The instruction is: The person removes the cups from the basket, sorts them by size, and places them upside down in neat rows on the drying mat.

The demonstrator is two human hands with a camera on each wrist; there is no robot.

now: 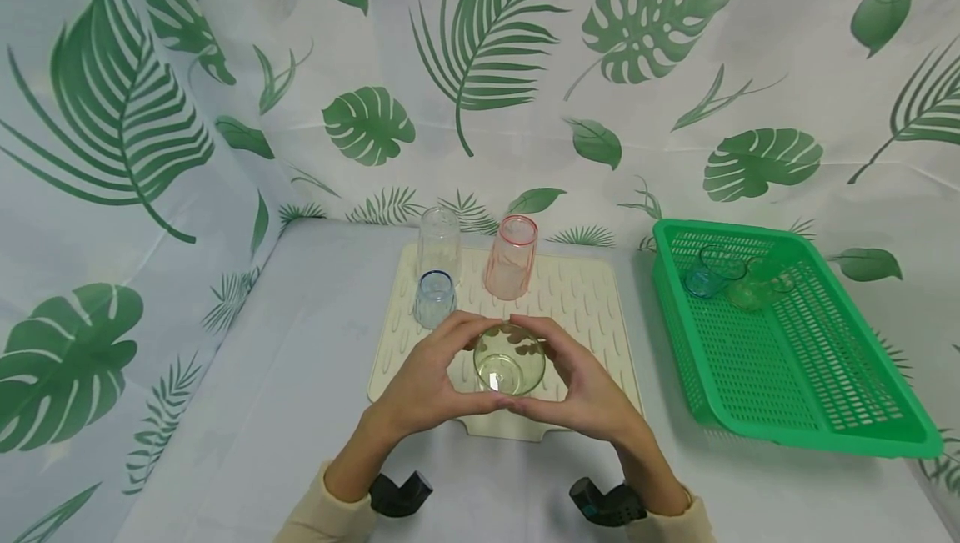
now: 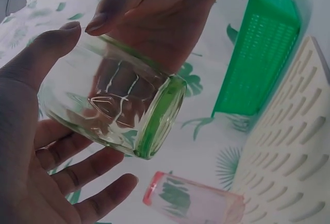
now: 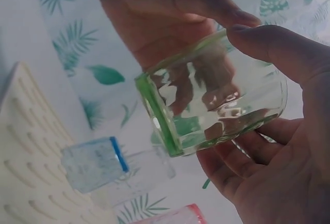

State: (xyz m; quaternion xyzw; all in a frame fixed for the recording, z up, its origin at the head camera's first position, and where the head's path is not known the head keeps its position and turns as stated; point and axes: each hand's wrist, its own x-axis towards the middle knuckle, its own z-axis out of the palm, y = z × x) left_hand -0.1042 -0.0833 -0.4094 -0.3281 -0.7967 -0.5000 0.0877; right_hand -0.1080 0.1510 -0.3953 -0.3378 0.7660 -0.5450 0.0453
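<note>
Held between both hands is a pale green-tinted glass, tilted so its open mouth faces the head camera. My left hand grips its left side, thumb at the near rim and fingers around the far wall. From the right, my right hand holds it in the same way, and the two thumb tips meet at the rim. The thick green base of the glass points away from the palms in the left wrist view. Below the glass lies a cream ridged drying mat.
On the mat stand a short blue-rimmed glass, a tall clear glass and a pink-rimmed glass. A green plastic basket sits to the right, holding a blue glass and a greenish glass. Leaf-print cloth hangs behind.
</note>
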